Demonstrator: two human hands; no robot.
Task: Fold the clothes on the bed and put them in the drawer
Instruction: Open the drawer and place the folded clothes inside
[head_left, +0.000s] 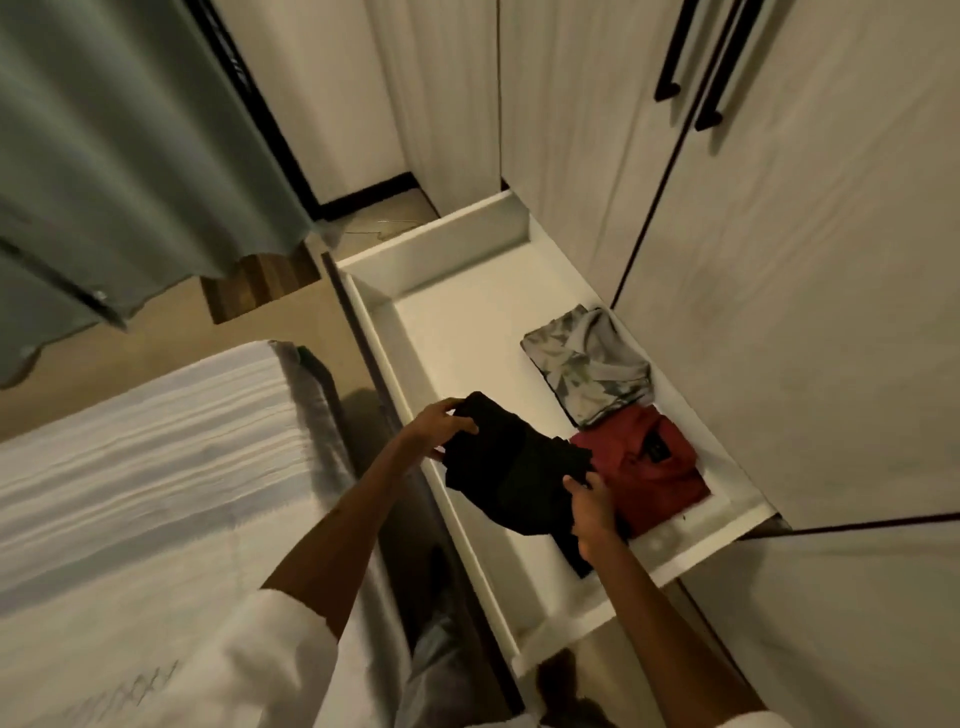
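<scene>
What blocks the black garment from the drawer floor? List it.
Nothing visible. Both hands, left and right, hold the black garment over the open drawer. The white floor beneath and left of it is bare; the red shirt and the grey patterned shirt lie beside that spot.

Both hands on folded black garment (511, 475), held over open white drawer (447, 312). Left hand (441, 426) grips its far-left end by the drawer's front wall; right hand (592, 512) pinches its right edge, next to folded red shirt (649, 467). Red shirt sits at the drawer's near-right end; folded grey patterned shirt (589, 364) just beyond it, touching, along the back edge. Bed (145, 441) lower left, grey-green curtain (119, 156) upper left, wardrobe doors (805, 286) with black handles (696, 62) right.
</scene>
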